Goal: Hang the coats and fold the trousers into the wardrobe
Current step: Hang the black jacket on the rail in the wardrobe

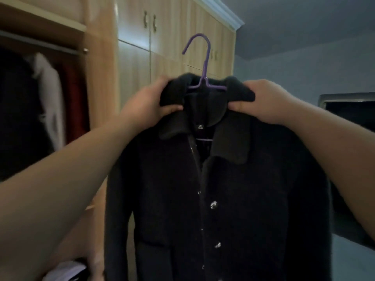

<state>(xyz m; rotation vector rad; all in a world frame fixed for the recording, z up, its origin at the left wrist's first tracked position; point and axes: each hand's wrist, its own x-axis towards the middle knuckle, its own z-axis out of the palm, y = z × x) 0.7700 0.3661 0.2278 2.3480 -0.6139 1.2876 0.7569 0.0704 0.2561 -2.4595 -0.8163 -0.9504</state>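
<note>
A black buttoned coat (223, 199) hangs in front of me on a purple hanger (203, 63), whose hook sticks up above the collar. My left hand (150, 100) grips the left side of the collar. At the collar's right side, my right hand (265, 102) pinches the fabric. The coat is held up at head height in front of the wooden wardrobe (134, 63). An XL label shows inside the neck.
The wardrobe's open section at the left has a metal rail (40, 44) with dark, white and red garments (50, 98) hanging below it. Closed wardrobe doors stand behind the coat. A dark window (349, 112) sits in the blue wall at right. White cloth (67, 270) lies low left.
</note>
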